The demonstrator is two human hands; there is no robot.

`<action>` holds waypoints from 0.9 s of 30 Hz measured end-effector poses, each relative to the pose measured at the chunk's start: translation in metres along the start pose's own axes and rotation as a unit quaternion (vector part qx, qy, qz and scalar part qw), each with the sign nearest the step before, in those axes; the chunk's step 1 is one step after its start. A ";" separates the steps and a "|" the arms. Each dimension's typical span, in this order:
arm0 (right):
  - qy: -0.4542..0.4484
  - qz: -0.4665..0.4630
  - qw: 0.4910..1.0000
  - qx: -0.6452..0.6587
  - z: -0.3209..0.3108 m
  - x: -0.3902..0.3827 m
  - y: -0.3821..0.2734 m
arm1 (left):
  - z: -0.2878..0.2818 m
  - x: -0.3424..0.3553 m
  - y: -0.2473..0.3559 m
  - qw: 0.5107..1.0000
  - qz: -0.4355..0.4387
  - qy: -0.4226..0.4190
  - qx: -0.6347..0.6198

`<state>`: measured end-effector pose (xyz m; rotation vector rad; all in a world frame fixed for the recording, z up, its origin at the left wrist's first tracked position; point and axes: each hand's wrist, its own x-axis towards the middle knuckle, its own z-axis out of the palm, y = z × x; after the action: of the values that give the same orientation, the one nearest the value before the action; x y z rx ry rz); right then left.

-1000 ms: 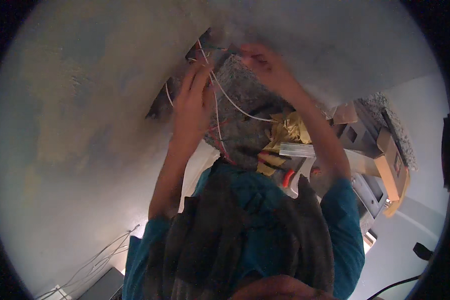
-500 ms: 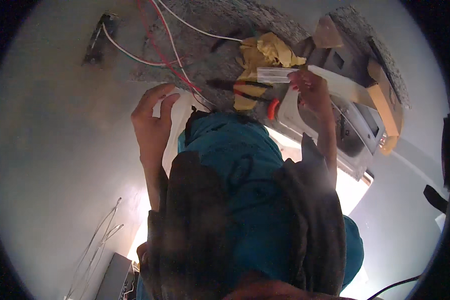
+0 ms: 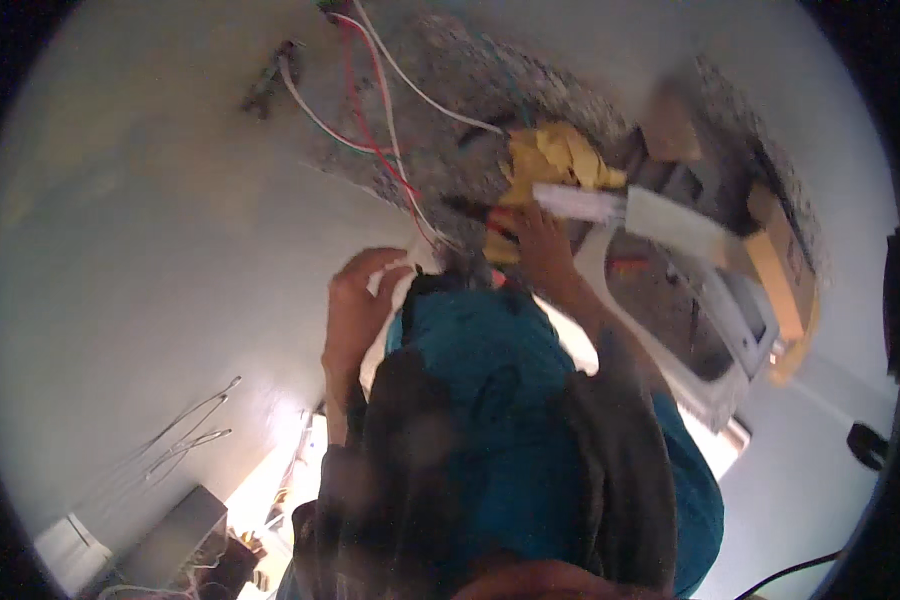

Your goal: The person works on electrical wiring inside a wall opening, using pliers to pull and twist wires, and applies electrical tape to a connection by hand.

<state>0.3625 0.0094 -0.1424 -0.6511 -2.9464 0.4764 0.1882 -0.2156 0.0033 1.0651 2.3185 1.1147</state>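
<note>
My left hand [image 3: 360, 295] hangs by the pale wall with thumb and fingers curved apart, holding nothing. Red [image 3: 365, 110] and white wires [image 3: 430, 105] run down from a hole at the top over the speckled granite surface [image 3: 450, 60]. My right hand [image 3: 545, 245] is at a dark tool with red parts [image 3: 495, 220] lying on crumpled yellow material [image 3: 560, 160]; motion blur hides whether its fingers grip it. A clear plastic strip [image 3: 570, 200] lies just above that hand.
Grey metal sink [image 3: 730, 395] at right, with a cardboard box [image 3: 780, 280] and a brick-like block [image 3: 670, 130]. A small cavity with wires [image 3: 270, 85] sits in the left wall. A grey box [image 3: 170, 540] and loose cables [image 3: 190, 430] are at lower left.
My hands have come down from the wires at the wall opening. My right hand has since moved left from the plastic strip onto the dark tool; the view has shifted.
</note>
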 end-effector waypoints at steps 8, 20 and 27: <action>-0.020 -0.009 0.990 -0.138 0.022 -0.007 -0.004 | -0.024 0.034 0.023 0.991 -0.010 0.038 -0.129; -0.103 -0.016 0.994 0.043 -0.020 0.000 -0.011 | -0.007 0.252 0.052 0.884 -0.009 0.150 -0.443; -0.279 0.250 0.733 0.568 -0.049 -0.037 0.048 | 0.027 0.313 0.040 0.826 -0.064 0.170 -0.534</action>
<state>0.4230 0.0492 -0.1118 -1.1511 -2.0147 2.5572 0.0191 0.0514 0.0195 0.2659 1.4299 2.2381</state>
